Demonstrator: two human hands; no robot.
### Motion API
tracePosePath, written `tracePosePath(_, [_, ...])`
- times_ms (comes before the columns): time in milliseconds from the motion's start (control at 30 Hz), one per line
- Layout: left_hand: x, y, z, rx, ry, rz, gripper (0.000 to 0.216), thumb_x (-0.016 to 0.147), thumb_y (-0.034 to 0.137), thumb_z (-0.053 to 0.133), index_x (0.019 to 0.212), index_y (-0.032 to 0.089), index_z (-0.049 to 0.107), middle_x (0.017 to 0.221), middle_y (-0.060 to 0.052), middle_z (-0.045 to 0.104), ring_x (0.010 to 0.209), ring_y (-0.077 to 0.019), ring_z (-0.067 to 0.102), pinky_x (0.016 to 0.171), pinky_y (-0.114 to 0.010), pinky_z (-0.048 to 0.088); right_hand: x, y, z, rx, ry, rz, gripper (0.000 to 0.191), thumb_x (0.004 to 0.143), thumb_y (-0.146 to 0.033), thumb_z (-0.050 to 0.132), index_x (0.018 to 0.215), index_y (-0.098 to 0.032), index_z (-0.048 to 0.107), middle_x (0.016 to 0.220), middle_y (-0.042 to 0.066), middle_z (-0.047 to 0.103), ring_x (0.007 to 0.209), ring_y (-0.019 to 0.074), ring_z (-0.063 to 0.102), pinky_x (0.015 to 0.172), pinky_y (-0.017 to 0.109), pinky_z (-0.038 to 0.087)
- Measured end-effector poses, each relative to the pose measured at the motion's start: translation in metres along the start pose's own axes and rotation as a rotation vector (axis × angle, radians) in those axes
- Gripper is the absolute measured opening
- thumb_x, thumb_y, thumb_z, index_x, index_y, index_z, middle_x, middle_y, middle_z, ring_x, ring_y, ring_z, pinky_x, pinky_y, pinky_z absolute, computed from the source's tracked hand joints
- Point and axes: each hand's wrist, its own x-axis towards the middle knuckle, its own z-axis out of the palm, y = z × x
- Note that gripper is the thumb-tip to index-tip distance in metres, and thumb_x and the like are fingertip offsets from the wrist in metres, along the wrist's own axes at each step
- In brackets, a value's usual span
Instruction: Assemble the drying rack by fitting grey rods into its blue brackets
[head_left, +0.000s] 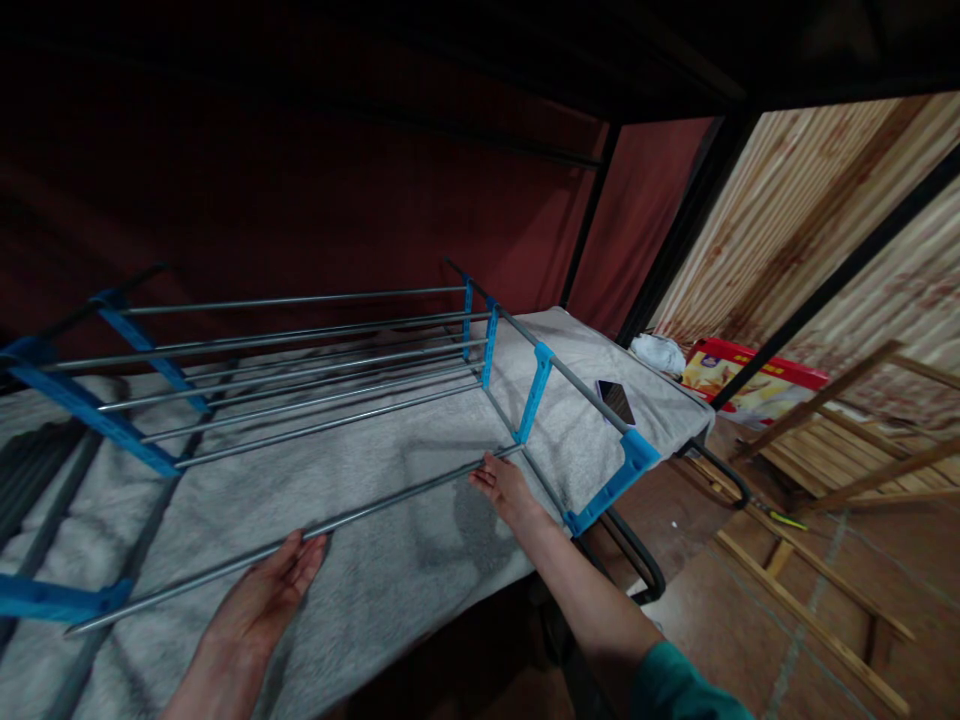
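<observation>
A long grey metal rod (397,494) slants across the bed, held in both of my hands. My left hand (262,590) grips it left of its middle, palm turned up and fingers closed around it. Closer to the right end, my right hand (506,487) pinches the rod. That end meets the foot of a blue plastic bracket (535,392); whether it sits inside cannot be seen. The left end lies free beside another blue bracket (64,598). Behind stands the rest of the rack, with several parallel rods (322,412) joined between blue brackets (142,350).
A grey blanket (337,620) covers the bed under the rack. A phone (616,402) lies on it to the right. Black metal posts (592,215) frame the bed. Beyond are a red box (757,380), a wooden chair (847,440) and a wooden frame (814,610) on the floor.
</observation>
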Motion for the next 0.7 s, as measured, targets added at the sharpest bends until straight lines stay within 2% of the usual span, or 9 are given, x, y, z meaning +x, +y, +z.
tracePosePath(167, [-0.004,-0.001,0.003,0.011,0.006,0.006,0.019,0.091,0.000,0.051,0.079,0.011,0.061,0.076,-0.006,0.067,0.064,-0.0133,0.070,0.057,-0.020,0.062,0.001,0.000,-0.001,0.006,-0.021,0.019,0.015,0.084,-0.014,0.065,0.071,-0.021,0.059,0.068,0.001,0.070,0.068,0.0158,0.069,0.069,0.028,0.059])
tracePosePath(300, [-0.006,-0.002,0.005,0.018,0.017,0.002,0.019,0.091,0.001,0.051,0.078,0.011,0.060,0.077,-0.006,0.066,0.065,-0.0128,0.069,0.058,-0.019,0.061,0.001,-0.002,-0.003,0.012,-0.039,0.036,0.016,0.081,-0.011,0.066,0.070,-0.020,0.060,0.069,0.002,0.072,0.068,0.0155,0.069,0.071,0.029,0.059])
tracePosePath(467, [-0.008,0.006,0.002,0.001,0.074,0.000,0.021,0.090,0.001,0.049,0.075,0.013,0.058,0.076,-0.004,0.063,0.066,-0.0128,0.067,0.058,-0.019,0.059,0.001,-0.001,-0.006,0.024,-0.047,0.002,0.015,0.081,-0.014,0.071,0.072,-0.020,0.060,0.071,0.002,0.072,0.068,0.0157,0.069,0.071,0.029,0.060])
tracePosePath(600, [-0.008,0.021,-0.008,-0.023,0.174,0.040,0.023,0.087,-0.003,0.046,0.075,0.015,0.056,0.075,-0.001,0.062,0.061,-0.0101,0.063,0.056,-0.017,0.057,0.003,0.001,-0.007,0.021,-0.041,-0.006,0.017,0.083,-0.019,0.073,0.071,-0.020,0.059,0.066,0.001,0.069,0.065,0.0148,0.067,0.070,0.029,0.060])
tracePosePath(700, [0.001,0.033,-0.025,-0.007,0.160,0.097,0.023,0.086,-0.002,0.046,0.078,0.017,0.054,0.076,0.000,0.062,0.059,-0.0097,0.062,0.055,-0.017,0.056,0.004,0.001,-0.006,0.014,-0.020,-0.008,0.021,0.083,-0.021,0.074,0.069,-0.021,0.058,0.059,-0.001,0.064,0.061,0.0143,0.065,0.068,0.028,0.060])
